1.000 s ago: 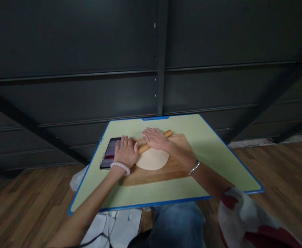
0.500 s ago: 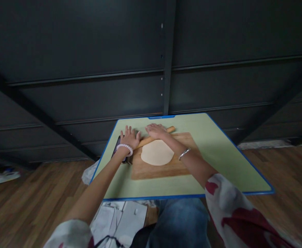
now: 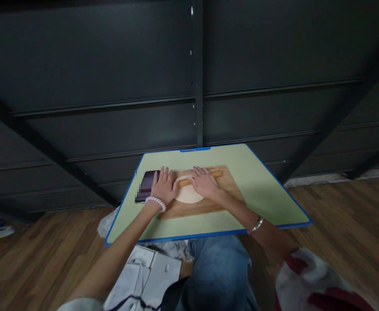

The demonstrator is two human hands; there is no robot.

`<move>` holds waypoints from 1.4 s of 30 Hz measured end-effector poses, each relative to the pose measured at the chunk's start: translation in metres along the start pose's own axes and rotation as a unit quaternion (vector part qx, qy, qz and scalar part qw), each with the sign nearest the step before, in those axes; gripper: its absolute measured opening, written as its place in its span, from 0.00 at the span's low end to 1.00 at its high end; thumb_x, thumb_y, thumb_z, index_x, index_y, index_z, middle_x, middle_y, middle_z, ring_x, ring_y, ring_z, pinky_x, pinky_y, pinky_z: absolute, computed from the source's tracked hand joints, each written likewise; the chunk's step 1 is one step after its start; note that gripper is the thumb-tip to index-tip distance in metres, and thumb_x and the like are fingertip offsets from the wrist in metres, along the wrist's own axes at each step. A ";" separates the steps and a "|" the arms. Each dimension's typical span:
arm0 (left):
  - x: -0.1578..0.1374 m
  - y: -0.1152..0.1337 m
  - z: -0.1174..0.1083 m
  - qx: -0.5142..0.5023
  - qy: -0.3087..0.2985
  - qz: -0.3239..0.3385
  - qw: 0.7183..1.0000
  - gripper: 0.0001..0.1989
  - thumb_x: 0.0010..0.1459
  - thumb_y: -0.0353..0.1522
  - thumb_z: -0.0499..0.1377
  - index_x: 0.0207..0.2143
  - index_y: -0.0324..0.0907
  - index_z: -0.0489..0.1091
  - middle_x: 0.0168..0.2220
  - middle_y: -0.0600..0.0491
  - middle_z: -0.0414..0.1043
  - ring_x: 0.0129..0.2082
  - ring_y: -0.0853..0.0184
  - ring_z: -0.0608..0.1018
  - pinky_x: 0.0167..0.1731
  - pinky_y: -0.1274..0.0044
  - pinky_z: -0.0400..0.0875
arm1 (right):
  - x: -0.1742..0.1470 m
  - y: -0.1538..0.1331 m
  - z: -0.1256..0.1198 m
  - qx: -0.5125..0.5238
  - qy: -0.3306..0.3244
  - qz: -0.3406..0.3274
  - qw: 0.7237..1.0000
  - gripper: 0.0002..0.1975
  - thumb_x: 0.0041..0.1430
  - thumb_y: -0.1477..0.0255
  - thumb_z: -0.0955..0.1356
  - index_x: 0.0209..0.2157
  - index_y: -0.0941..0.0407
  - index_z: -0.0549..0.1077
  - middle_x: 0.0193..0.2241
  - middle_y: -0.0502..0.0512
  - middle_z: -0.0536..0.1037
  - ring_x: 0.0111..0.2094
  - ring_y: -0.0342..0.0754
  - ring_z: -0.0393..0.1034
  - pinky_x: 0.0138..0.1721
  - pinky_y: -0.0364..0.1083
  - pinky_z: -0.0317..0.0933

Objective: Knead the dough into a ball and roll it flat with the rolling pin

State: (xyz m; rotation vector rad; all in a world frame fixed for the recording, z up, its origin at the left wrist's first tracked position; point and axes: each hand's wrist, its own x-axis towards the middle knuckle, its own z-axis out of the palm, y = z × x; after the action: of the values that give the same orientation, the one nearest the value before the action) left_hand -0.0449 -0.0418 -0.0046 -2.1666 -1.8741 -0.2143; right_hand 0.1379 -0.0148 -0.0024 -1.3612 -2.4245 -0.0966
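A wooden rolling pin [image 3: 217,174] lies across a flat sheet of pale dough [image 3: 188,195] on a wooden board [image 3: 232,193]. My left hand [image 3: 163,187] rests palm down over the pin's left end, its fingers stretched forward. Further right, my right hand [image 3: 204,182] presses flat on the pin, fingers extended and not wrapped round it. Between my thumbs a short stretch of the pin shows, with dough on both its far and near sides. My hands hide the rest of the pin and parts of the dough's edge.
A dark phone [image 3: 146,185] lies left of the board, close to my left hand. Beneath everything is a pale green table [image 3: 267,203] with a blue rim. Dark metal panels [image 3: 137,125] rise behind it. White boxes [image 3: 162,272] sit on the floor beside my knee.
The rolling pin and both hands have come nearer to me, from the dough's far edge onto the dough. My left hand has moved off the phone, baring more of it. The view has shifted slightly.
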 end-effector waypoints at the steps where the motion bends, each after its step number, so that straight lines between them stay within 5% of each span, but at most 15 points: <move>1: -0.006 0.002 0.000 -0.004 0.010 0.008 1.000 0.30 0.63 0.42 0.38 0.59 0.31 0.57 0.62 0.40 0.53 0.64 0.56 0.51 0.60 0.61 0.45 | -0.013 -0.002 -0.003 -0.002 0.011 -0.006 1.000 0.24 0.65 0.64 0.54 0.54 0.65 0.63 0.55 0.67 0.66 0.58 0.52 0.56 0.59 0.51 0.47; 7: -0.032 0.002 0.003 -0.039 0.019 0.044 0.998 0.31 0.62 0.43 0.41 0.61 0.32 0.51 0.62 0.39 0.52 0.63 0.56 0.53 0.59 0.62 0.49 | -0.081 -0.021 -0.025 -0.031 0.032 -0.003 0.999 0.22 0.62 0.73 0.58 0.56 0.68 0.62 0.55 0.69 0.65 0.57 0.54 0.59 0.58 0.51 0.52; 12: -0.013 -0.001 0.003 -0.070 -0.021 0.076 0.994 0.30 0.63 0.43 0.38 0.61 0.33 0.52 0.62 0.42 0.54 0.63 0.57 0.53 0.60 0.63 0.46 | -0.099 -0.031 -0.025 -0.038 0.041 0.027 0.998 0.21 0.63 0.76 0.56 0.56 0.68 0.63 0.55 0.68 0.66 0.56 0.54 0.61 0.57 0.51 0.55; 24: 0.057 0.027 0.019 -0.041 -0.056 0.114 0.991 0.28 0.60 0.34 0.41 0.58 0.27 0.56 0.60 0.38 0.56 0.62 0.59 0.56 0.62 0.67 0.43 | -0.091 -0.019 -0.016 -0.011 0.046 0.064 0.997 0.29 0.61 0.66 0.61 0.59 0.67 0.57 0.60 0.68 0.57 0.62 0.56 0.50 0.60 0.54 0.51; 37: 0.109 0.065 0.021 -0.063 -0.080 0.142 0.985 0.27 0.59 0.34 0.40 0.59 0.33 0.55 0.61 0.43 0.56 0.64 0.62 0.53 0.62 0.62 0.40 | -0.073 0.033 -0.016 -0.023 0.022 0.101 0.994 0.22 0.64 0.67 0.58 0.53 0.66 0.66 0.53 0.66 0.69 0.55 0.54 0.62 0.58 0.52 0.52; 42: 0.121 0.074 0.021 -0.074 -0.102 0.132 0.983 0.27 0.60 0.35 0.39 0.60 0.34 0.53 0.62 0.44 0.53 0.64 0.61 0.51 0.61 0.60 0.41 | -0.065 0.057 -0.019 0.012 -0.019 0.049 0.999 0.23 0.67 0.71 0.50 0.53 0.62 0.66 0.55 0.60 0.68 0.59 0.47 0.56 0.59 0.50 0.49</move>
State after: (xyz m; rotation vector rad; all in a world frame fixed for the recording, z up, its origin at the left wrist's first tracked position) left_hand 0.0455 0.0698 0.0021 -2.5981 -1.6922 -0.0836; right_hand 0.2211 -0.0415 -0.0133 -1.4812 -2.3773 -0.0164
